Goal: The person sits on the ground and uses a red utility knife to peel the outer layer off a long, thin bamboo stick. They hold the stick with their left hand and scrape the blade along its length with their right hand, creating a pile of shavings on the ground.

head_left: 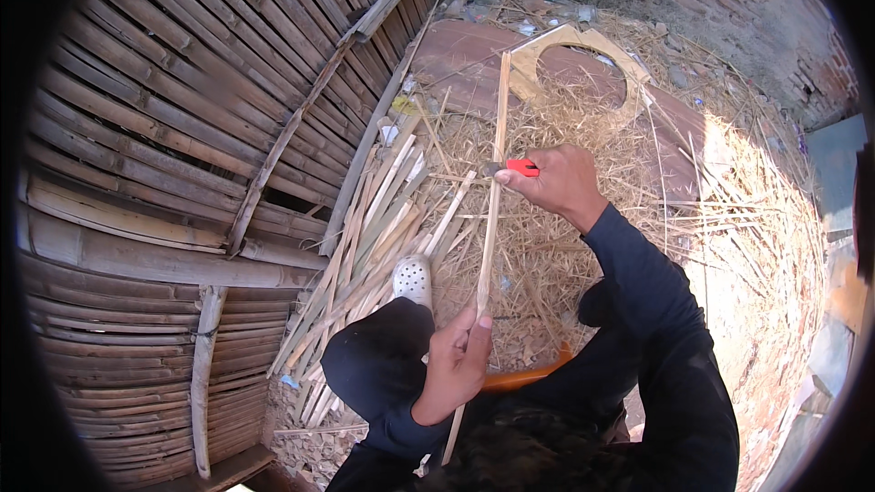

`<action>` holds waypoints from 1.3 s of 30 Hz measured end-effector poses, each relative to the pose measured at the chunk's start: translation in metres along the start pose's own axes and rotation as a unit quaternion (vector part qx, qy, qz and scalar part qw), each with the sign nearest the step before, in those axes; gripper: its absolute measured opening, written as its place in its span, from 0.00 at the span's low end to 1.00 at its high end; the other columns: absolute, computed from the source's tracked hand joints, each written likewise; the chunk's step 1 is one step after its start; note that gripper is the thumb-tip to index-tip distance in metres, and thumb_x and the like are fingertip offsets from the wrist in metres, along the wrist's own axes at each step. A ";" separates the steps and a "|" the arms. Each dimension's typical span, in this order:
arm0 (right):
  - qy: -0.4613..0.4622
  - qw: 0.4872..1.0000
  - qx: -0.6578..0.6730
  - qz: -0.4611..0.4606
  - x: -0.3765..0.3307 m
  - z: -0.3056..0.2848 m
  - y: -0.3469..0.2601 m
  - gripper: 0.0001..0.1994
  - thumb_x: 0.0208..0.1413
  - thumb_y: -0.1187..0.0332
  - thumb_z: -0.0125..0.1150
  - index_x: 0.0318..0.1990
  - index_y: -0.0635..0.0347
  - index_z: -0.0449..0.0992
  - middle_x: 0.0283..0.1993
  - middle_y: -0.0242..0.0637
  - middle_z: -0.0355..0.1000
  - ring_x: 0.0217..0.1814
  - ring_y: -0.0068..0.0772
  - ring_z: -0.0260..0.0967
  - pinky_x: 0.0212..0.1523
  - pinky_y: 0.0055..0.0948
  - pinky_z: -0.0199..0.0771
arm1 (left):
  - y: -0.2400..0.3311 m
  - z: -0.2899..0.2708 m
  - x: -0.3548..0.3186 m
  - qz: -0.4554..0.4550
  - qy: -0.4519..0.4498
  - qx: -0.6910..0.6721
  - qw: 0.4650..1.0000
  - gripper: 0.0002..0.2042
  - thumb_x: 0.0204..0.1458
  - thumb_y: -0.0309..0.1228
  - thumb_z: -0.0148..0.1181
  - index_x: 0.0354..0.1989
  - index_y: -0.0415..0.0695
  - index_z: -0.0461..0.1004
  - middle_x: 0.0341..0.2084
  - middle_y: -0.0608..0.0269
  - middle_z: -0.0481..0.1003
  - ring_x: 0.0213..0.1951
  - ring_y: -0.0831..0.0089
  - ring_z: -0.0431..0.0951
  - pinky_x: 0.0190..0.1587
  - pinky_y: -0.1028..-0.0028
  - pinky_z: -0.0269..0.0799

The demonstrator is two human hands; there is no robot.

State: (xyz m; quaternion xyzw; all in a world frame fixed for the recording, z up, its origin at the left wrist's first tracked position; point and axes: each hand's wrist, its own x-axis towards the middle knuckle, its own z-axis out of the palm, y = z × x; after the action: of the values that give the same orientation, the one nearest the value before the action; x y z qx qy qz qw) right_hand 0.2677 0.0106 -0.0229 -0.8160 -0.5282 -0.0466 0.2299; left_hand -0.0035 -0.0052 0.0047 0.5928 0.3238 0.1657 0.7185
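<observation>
Strong sunlight is washing out the straw-strewn ground (766, 282) at right, while the bamboo wall (182, 109) is sitting in shade; fisheye distortion is bowing edges inside a black rim.

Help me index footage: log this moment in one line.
left hand: grips strip | right hand: holds red tool at strip | loose strips: beside white shoe

Red-handled knife (521, 168) at bamboo strip (489, 228)

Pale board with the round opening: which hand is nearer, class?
Right. The right hand, holding the red tool, is below the board in the picture; the left hand, gripping the long strip, is much farther below.
</observation>
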 end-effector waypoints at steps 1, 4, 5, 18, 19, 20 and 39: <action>0.013 0.999 0.034 -0.007 -0.001 0.003 0.002 0.35 0.45 0.29 0.52 0.16 0.56 0.77 0.10 0.36 0.66 0.13 0.40 0.67 0.15 0.36 0.63 | 0.003 0.001 0.000 0.006 0.002 0.009 1.000 0.20 0.62 0.26 0.45 0.63 0.37 0.60 0.19 0.80 0.58 0.20 0.91 0.53 0.22 0.85 0.47; -0.002 0.999 0.049 0.002 -0.010 -0.004 -0.009 0.33 0.46 0.32 0.55 0.12 0.57 0.72 0.10 0.38 0.64 0.12 0.43 0.65 0.16 0.37 0.63 | 0.002 0.000 0.002 -0.003 0.004 -0.010 1.000 0.20 0.62 0.26 0.45 0.63 0.37 0.60 0.19 0.80 0.58 0.20 0.91 0.53 0.22 0.85 0.47; -0.009 0.997 0.065 -0.035 -0.021 -0.004 -0.020 0.33 0.46 0.32 0.55 0.12 0.56 0.72 0.10 0.38 0.64 0.12 0.43 0.65 0.16 0.37 0.62 | 0.001 -0.003 0.002 0.001 0.008 -0.006 1.000 0.20 0.62 0.26 0.45 0.63 0.37 0.60 0.19 0.80 0.58 0.20 0.91 0.53 0.22 0.85 0.47; 0.015 0.999 0.040 0.018 -0.009 -0.001 0.009 0.32 0.45 0.33 0.56 0.15 0.55 0.75 0.11 0.39 0.66 0.16 0.43 0.68 0.18 0.39 0.65 | -0.006 0.006 0.002 0.007 -0.017 -0.006 1.000 0.21 0.63 0.27 0.46 0.65 0.38 0.58 0.21 0.80 0.59 0.22 0.92 0.55 0.23 0.86 0.50; 0.006 0.999 0.050 0.019 -0.007 -0.005 0.009 0.32 0.46 0.33 0.55 0.15 0.55 0.75 0.12 0.40 0.67 0.16 0.44 0.68 0.19 0.40 0.65 | -0.004 0.007 0.002 0.009 -0.018 -0.001 1.000 0.21 0.63 0.27 0.46 0.64 0.37 0.58 0.21 0.80 0.59 0.22 0.92 0.55 0.23 0.87 0.50; 0.016 0.999 0.042 0.005 -0.004 -0.005 0.012 0.32 0.46 0.32 0.54 0.15 0.55 0.76 0.12 0.40 0.67 0.16 0.45 0.68 0.19 0.40 0.65 | -0.002 0.007 0.002 0.010 -0.019 0.003 1.000 0.21 0.63 0.27 0.45 0.64 0.37 0.58 0.21 0.80 0.59 0.22 0.92 0.55 0.23 0.87 0.50; 0.084 0.934 0.001 0.346 0.022 -0.047 0.176 0.41 0.53 0.29 0.39 0.18 0.65 0.74 0.16 0.49 0.67 0.21 0.51 0.67 0.26 0.47 0.63 | -0.033 0.028 -0.038 0.035 -0.195 -0.040 0.979 0.20 0.63 0.29 0.46 0.64 0.38 0.59 0.17 0.77 0.58 0.18 0.90 0.55 0.22 0.85 0.52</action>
State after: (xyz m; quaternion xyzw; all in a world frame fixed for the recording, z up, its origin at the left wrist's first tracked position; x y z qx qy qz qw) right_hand 0.4404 -0.0499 -0.0309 -0.9410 -0.1921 -0.0320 0.2766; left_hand -0.0176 -0.0581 -0.0144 0.5958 0.1501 0.0848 0.7844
